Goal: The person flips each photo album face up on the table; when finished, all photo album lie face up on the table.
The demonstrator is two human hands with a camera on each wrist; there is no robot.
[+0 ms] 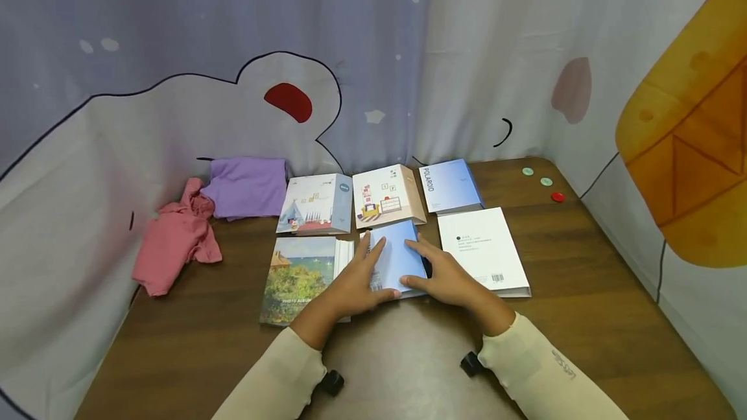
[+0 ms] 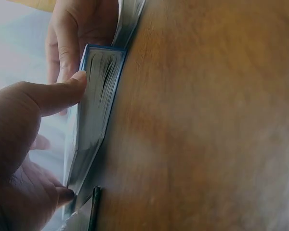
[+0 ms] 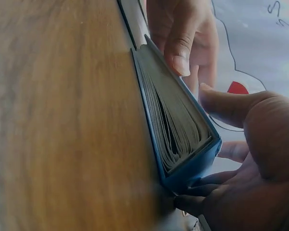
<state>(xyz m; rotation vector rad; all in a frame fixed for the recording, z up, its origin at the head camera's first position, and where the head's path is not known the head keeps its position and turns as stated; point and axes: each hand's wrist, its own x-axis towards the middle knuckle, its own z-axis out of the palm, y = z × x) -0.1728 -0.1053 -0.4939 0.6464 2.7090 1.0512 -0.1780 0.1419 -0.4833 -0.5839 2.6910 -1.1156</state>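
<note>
A blue photo album (image 1: 399,251) lies flat in the front row, between my two hands. My left hand (image 1: 353,284) holds its left side, the thumb over the cover near the front edge and the fingers spread along the left edge. On the opposite side my right hand (image 1: 443,274) grips it, thumb on the cover and fingers at the spine. Page edges of the blue album (image 3: 176,110) show in the right wrist view, with the left thumb at the far corner. In the left wrist view the left thumb (image 2: 70,89) touches the cover's edge.
A landscape photo album (image 1: 300,277) lies left, a white album (image 1: 481,245) right. Behind are a tent-print album (image 1: 309,203), a room-print album (image 1: 385,196) and a blue Polaroid album (image 1: 449,186). Pink cloth (image 1: 177,238), purple cloth (image 1: 248,186) and a red disc (image 1: 557,197) flank them.
</note>
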